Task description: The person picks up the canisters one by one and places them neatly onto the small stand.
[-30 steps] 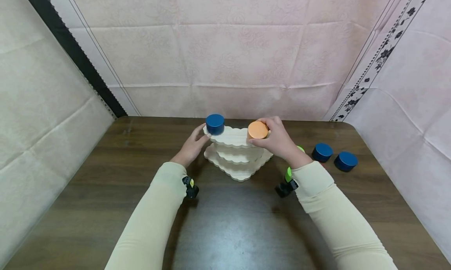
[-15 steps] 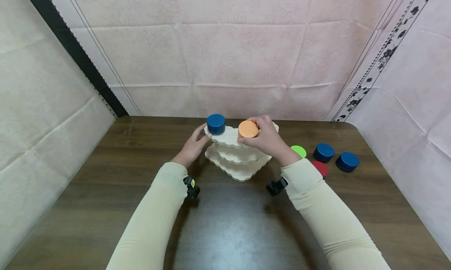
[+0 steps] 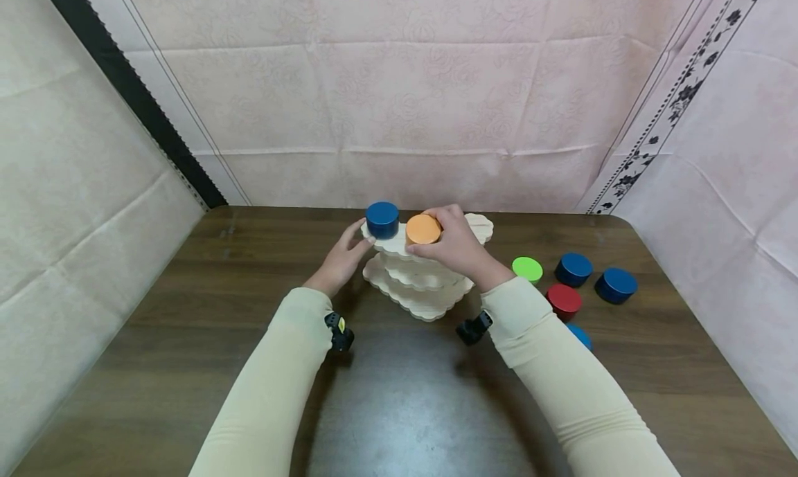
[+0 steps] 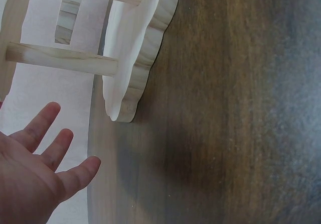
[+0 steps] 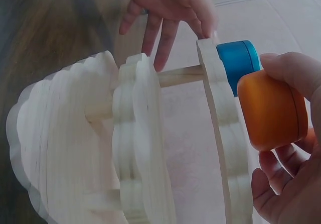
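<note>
Now I see my right hand (image 3: 458, 245) has slid the orange puck (image 3: 423, 229) it pinches leftward across the stand's top shelf (image 3: 476, 222), beside the blue puck (image 3: 382, 219) my spread left hand (image 3: 341, 259) steadies.

Head view: bright, even, diffuse light; soft glare patch on dark counter (image 3: 399, 421) near bottom centre; faint shadows under both sleeves. Wide-angle bending at edges. Wrist views softer: wooden tiered stand (image 5: 135, 148) close up, blurred, pale, washed out; counter grain smeared.
</note>
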`<state>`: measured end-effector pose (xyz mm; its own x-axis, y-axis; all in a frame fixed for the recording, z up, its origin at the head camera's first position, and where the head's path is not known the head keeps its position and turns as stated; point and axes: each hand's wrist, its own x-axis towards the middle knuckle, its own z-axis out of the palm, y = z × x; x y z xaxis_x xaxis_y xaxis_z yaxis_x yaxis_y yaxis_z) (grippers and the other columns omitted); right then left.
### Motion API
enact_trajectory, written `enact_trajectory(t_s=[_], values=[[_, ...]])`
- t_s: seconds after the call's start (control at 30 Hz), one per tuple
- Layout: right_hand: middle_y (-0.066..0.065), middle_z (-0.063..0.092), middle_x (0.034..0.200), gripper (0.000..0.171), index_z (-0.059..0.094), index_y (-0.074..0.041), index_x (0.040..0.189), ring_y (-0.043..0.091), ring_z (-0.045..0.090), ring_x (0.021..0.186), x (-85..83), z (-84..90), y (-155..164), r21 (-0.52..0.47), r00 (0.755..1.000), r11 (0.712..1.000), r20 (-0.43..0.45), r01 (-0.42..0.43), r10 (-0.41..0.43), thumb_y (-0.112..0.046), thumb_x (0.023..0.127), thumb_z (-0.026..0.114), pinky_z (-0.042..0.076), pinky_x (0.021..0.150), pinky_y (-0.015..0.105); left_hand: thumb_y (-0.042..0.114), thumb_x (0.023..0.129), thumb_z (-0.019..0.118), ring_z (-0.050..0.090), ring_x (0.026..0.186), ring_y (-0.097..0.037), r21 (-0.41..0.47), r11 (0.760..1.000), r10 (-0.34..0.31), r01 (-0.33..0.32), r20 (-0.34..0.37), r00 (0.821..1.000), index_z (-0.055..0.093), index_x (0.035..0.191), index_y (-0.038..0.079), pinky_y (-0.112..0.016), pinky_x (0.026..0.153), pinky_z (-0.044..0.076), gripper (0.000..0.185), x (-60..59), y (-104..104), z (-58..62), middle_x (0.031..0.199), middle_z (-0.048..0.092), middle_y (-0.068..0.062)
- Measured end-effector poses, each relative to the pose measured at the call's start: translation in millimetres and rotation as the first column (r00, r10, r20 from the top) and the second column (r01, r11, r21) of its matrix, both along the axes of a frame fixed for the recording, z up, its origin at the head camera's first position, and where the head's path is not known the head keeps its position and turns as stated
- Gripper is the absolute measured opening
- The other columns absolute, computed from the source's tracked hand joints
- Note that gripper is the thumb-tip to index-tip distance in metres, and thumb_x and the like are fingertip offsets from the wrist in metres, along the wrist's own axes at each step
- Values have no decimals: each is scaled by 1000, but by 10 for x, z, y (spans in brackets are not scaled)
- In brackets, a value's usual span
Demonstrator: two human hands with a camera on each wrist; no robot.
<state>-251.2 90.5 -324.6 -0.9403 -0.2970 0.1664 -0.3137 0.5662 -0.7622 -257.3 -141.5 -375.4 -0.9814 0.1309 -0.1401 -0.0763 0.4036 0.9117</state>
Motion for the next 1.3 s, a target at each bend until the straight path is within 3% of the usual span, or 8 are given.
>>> enact_trajectory(t_s=[0.97,1.3], values=[[13,44,120,62,56,0,126,25,44,105,-17,49,-218,49,998,999,66,-17,13,-31,78,80,43,85,39,52,98,45,29,140,-33,5,1000,-8,8,12,1000,18,154,33,-58,111,24,65,-12,-7,-13,155,27,-11],[13,46,123,71,50,1,136,25,43,107,-20,47,-207,108,997,994,71,-23,16,-35,81,76,45,90,40,54,97,44,28,141,-33,-2,1000,-6,6,12,1000,18,154,34,-59,111,24,65,-18,-15,-28,157,24,-9]])
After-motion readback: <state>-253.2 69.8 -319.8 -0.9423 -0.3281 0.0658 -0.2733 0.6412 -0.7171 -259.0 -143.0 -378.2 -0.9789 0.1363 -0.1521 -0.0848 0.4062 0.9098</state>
